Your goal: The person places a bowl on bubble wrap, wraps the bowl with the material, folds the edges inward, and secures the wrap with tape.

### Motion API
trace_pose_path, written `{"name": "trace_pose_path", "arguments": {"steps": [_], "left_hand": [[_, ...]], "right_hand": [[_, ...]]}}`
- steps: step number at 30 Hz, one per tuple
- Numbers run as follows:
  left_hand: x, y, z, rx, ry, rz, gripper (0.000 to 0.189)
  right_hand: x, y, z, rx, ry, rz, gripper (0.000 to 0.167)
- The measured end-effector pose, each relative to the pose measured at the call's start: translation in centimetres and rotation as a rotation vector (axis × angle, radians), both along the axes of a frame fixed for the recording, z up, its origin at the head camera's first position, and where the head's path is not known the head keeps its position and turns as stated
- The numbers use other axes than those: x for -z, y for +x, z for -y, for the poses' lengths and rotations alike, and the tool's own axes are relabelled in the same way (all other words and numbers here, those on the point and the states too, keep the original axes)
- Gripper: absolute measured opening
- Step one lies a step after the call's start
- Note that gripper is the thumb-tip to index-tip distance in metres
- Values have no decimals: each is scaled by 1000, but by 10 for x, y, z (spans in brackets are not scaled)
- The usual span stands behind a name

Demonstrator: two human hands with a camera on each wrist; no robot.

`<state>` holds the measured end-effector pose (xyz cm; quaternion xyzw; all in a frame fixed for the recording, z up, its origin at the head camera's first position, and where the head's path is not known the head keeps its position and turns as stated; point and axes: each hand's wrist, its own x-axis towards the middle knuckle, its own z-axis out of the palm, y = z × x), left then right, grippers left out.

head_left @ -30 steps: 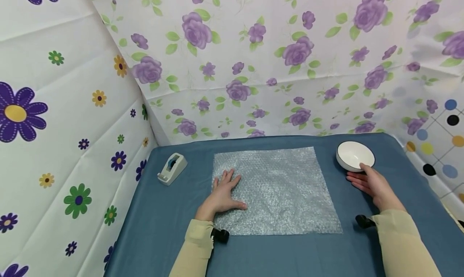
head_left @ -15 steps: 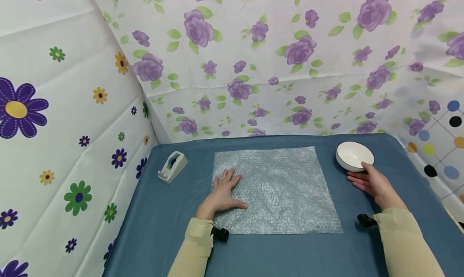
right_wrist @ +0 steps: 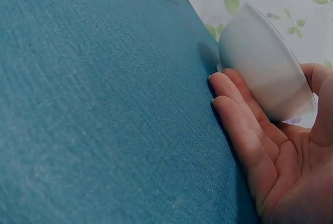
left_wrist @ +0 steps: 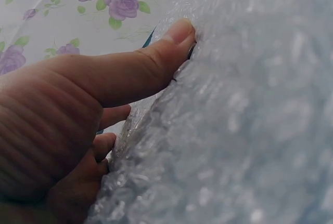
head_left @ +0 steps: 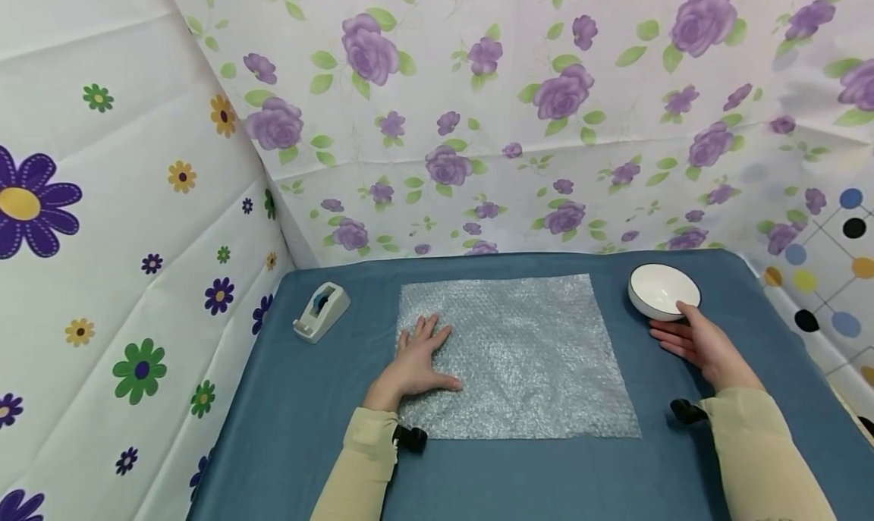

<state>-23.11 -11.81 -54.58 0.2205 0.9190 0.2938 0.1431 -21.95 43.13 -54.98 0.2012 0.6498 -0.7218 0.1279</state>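
Observation:
My left hand [head_left: 416,365] rests with spread fingers on the left part of a sheet of bubble wrap [head_left: 526,354], which lies flat on the table. Close up in the left wrist view, the thumb [left_wrist: 140,73] touches the bubbly surface. Off to the right, my right hand [head_left: 710,346] holds a white bowl [head_left: 658,290] with a dark rim by its near side. The thumb is over the rim and the fingers [right_wrist: 244,125] lie against the outside and low by its base. The bowl [right_wrist: 260,63] stands upright on the table, beyond the wrap's right edge.
A white tape dispenser [head_left: 321,312] stands at the back left of the blue-covered table [head_left: 519,479]. Flowered cloths [head_left: 478,127] hang behind and at the left, and a dotted one [head_left: 826,278] is at the right.
Both hands keep their places on the bubble wrap and the bowl. Only the head view shifts slightly.

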Motion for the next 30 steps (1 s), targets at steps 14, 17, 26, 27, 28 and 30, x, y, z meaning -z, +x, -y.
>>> {"name": "trace_pose_path", "arguments": {"steps": [14,17,26,27,28,30], "left_hand": [[-1,0,1,-1,-3,-10,111],[0,1,1,-2,4,-11,111],[1,2,2,-10,-2,-8,110],[0,2,2,-10,-1,-9,110],[0,1,2,-8,-1,-9,110],[1,1,1,-3,-1,-11,110]], "right_hand": [[-1,-1,0,-20,-11,8,104],[-1,-1,0,5,-51,17,102],[-13,4,8,80,-166,45,90],[-15,5,9,88,-171,50,88],[-16,6,10,96,-175,55,87],[-19,9,12,109,-174,60,84]]}}
